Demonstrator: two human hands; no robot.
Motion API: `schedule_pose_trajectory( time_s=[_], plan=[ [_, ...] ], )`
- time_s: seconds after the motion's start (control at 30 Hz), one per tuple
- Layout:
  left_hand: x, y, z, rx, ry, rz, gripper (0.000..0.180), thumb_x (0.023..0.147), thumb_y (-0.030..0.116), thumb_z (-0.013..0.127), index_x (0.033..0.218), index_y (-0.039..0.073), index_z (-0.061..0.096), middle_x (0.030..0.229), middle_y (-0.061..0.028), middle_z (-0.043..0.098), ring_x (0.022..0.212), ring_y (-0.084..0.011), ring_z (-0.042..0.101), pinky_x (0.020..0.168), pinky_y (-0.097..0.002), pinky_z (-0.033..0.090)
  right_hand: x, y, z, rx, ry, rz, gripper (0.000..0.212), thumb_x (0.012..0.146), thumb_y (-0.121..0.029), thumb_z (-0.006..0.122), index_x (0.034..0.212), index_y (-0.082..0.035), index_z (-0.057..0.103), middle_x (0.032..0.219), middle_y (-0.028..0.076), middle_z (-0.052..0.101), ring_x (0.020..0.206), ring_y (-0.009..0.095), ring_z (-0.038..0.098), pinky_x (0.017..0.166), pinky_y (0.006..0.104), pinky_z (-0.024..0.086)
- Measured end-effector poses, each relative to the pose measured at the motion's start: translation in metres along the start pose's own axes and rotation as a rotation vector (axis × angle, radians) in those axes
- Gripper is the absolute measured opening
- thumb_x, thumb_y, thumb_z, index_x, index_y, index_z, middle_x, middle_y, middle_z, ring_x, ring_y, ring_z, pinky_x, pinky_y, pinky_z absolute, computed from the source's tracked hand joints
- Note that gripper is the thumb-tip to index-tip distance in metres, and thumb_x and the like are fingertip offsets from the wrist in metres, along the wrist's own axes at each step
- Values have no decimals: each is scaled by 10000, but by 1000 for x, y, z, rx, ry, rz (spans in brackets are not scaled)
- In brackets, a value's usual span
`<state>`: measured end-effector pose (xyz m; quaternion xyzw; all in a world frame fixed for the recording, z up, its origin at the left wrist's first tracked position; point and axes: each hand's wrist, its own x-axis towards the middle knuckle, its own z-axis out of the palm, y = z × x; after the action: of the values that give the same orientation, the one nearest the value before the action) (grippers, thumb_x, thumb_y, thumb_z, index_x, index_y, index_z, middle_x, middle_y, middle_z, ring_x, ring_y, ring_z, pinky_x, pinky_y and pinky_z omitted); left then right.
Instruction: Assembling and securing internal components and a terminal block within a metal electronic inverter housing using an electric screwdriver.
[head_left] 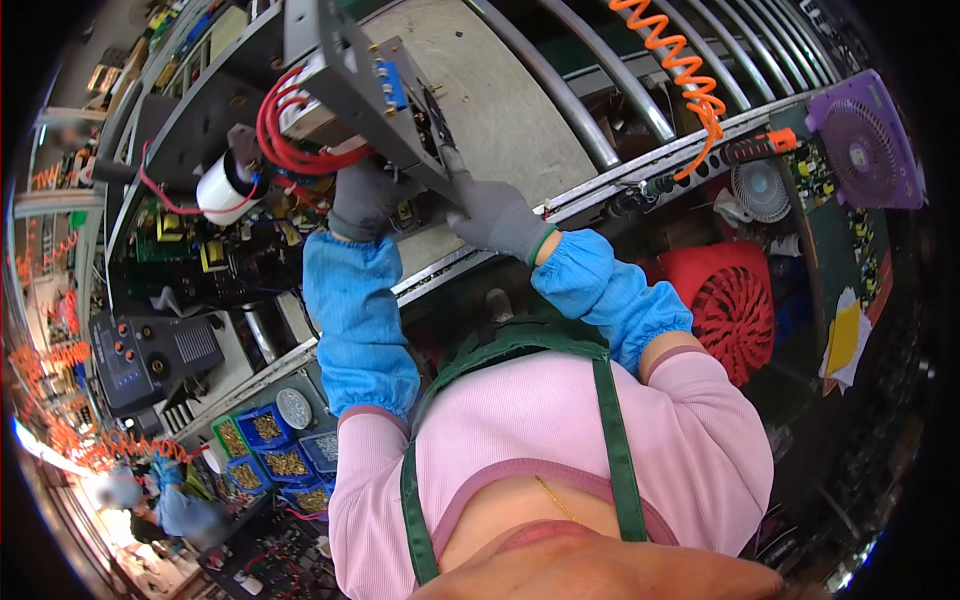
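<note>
A dark grey metal panel point(365, 90) stands tilted in front of me, part of an open electrical chassis point(190, 110). My right hand point(503, 220), in a grey glove, has its fingers closed at the panel's near right edge. Under a looped bundle of red cable point(275, 135), my gloved left hand point(365, 200) reaches into the chassis, its fingers hidden by the panel and parts. A white cylinder point(224, 192) with a thin red wire lies left of that hand. Circuit boards point(215, 250) with yellow parts sit below the cylinder. A blue component point(391, 86) shows on the panel's right side.
Metal rollers point(560, 80) run along the far right, with a coiled orange hose point(680, 65) above them. At right are a purple fan point(860, 140) and a red stool point(725, 310). Bins of small fasteners point(285, 462) and a dark control panel unit point(155, 360) stand lower left.
</note>
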<state>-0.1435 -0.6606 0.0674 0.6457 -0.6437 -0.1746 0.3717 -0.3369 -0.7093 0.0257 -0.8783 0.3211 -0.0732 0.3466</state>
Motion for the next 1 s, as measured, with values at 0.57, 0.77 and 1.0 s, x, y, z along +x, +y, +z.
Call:
schedule_pose_trajectory(
  time_s=[0.57,0.77,1.0],
  plan=[
    [3,-2,-32,271,-506,12,354,812,226,684,1133,96,611,1081,-95,621,1027,-267,586,872,-350,479,2,-5,-5,38,-147,-6,904,788,-222,525,1430,44,-53,714,226,616,658,394,609,643,467,499],
    [-16,-45,-26,474,-211,311,404,763,228,753,1099,68,595,1011,-62,652,925,-195,634,797,-301,511,2,-4,-10,69,-163,-39,879,792,-219,519,1430,55,-20,731,225,621,660,387,613,646,460,504],
    [-17,-43,-27,122,-306,-29,370,872,284,633,1163,73,544,1055,-54,634,959,-191,618,799,-283,515,2,3,-15,112,-206,-57,857,802,-219,513,1432,54,1,729,209,620,656,372,617,649,451,511]
  ],
)
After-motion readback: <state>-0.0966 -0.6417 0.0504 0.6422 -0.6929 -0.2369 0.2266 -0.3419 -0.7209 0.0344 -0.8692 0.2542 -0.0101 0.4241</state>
